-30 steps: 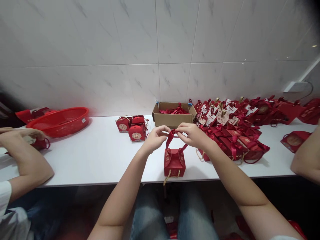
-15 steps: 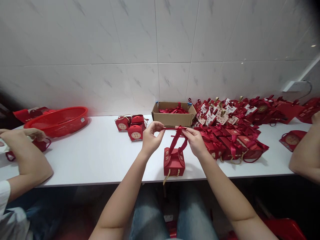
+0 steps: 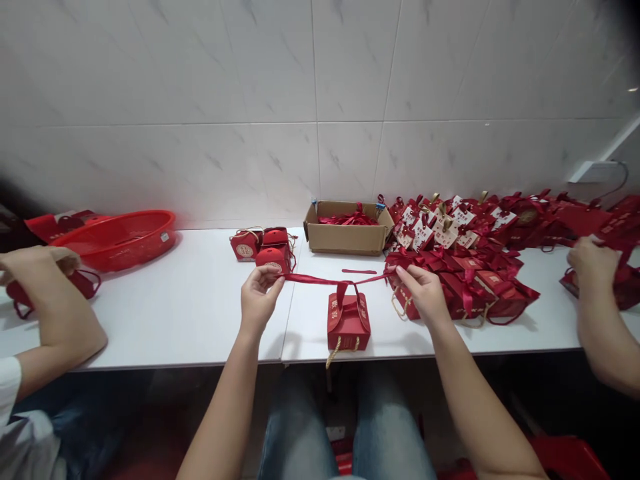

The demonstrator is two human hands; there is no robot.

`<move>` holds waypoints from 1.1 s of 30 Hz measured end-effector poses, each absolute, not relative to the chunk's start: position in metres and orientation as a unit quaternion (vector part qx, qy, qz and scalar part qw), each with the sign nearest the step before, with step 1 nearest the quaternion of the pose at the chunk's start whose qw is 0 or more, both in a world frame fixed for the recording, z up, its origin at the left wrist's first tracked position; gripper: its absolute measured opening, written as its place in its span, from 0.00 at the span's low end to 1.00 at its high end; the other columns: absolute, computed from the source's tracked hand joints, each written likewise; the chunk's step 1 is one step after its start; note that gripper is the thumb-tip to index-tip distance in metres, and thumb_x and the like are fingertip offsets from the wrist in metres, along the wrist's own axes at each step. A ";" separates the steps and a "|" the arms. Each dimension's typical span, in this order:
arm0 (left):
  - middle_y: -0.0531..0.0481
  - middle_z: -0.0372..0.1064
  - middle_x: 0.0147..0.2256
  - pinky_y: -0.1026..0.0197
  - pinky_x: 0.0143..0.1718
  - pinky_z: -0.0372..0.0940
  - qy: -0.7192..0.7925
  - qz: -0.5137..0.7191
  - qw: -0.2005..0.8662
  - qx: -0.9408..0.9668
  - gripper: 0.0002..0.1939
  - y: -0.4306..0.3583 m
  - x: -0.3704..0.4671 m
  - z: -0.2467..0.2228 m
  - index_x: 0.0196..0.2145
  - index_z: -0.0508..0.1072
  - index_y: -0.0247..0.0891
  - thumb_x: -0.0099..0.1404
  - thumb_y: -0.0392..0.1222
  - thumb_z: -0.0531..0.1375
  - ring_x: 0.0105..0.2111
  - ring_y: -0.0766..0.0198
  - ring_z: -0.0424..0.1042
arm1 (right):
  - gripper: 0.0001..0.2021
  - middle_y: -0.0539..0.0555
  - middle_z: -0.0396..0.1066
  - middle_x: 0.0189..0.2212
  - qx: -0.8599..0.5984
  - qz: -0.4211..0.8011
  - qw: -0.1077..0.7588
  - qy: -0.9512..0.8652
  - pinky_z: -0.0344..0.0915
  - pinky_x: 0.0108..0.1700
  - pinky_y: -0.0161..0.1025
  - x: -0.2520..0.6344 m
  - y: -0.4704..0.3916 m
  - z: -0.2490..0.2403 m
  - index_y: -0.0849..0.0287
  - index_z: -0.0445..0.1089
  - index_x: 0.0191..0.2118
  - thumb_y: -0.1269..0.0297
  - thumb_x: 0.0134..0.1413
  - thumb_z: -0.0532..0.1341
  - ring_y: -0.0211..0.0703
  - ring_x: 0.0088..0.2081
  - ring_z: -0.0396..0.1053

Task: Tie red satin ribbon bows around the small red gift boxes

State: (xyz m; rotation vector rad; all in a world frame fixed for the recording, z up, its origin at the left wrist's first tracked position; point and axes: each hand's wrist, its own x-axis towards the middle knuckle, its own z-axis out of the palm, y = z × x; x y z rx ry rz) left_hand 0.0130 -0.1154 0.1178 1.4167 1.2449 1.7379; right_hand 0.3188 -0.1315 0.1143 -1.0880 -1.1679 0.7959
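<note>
Gift box (image 3: 349, 331) before carton (image 3: 345, 239), basin (image 3: 120, 257) far left, piled boxes (image 3: 453, 293) right, all on table (image 3: 190, 313)

Red boxes (image 3: 349, 325) on white table (image 3: 185, 317)

One head-worn camera looks forward and down from above the person's blue denim-clad legs (image 3: 295, 430), which enter at the bottom edge. It squarely faces a pale grey-veined tiled wall (image 3: 200, 80) across nearly the upper half. Below, a long white flat-topped table (image 3: 190, 320) spans the wide frame, with the left bare hand (image 3: 260, 298) and right bare hand (image 3: 423, 291) near, on either side of centre.
</note>
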 end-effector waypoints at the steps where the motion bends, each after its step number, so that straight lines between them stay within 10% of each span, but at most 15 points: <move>1: 0.51 0.68 0.31 0.63 0.39 0.64 0.472 0.647 0.286 0.526 0.13 -0.117 0.008 0.115 0.33 0.68 0.36 0.49 0.39 0.65 0.33 0.66 0.69 | 0.17 0.49 0.66 0.20 -0.493 0.328 0.622 -0.513 0.57 0.26 0.31 0.325 -0.135 0.113 0.63 0.71 0.26 0.50 0.44 0.64 0.34 0.23 0.61; 23: 0.49 0.70 0.32 0.59 0.31 0.61 0.764 0.357 0.138 0.520 0.07 -0.113 -0.035 0.020 0.32 0.67 0.41 0.53 0.38 0.55 0.29 0.59 0.69 | 0.22 0.49 0.60 0.13 -0.659 0.325 0.533 -0.419 0.53 0.17 0.33 0.376 -0.195 0.009 0.61 0.66 0.20 0.44 0.43 0.61 0.33 0.15 0.53; 29: 0.42 0.66 0.45 0.47 0.51 0.57 0.675 0.440 0.068 0.588 0.13 -0.129 0.008 0.048 0.40 0.68 0.39 0.55 0.38 0.56 0.50 0.50 0.63 | 0.24 0.59 0.70 0.40 -0.634 0.038 0.560 -0.532 0.66 0.41 0.42 0.360 -0.200 0.060 0.61 0.67 0.48 0.54 0.46 0.63 0.45 0.38 0.68; 33: 0.44 0.64 0.51 0.52 0.49 0.61 0.538 0.480 0.250 0.646 0.14 -0.137 0.060 0.060 0.43 0.69 0.41 0.57 0.42 0.57 0.53 0.54 0.62 | 0.18 0.58 0.68 0.47 -0.500 0.138 0.486 -0.704 0.64 0.51 0.44 0.320 -0.185 0.087 0.56 0.68 0.48 0.59 0.51 0.61 0.47 0.49 0.66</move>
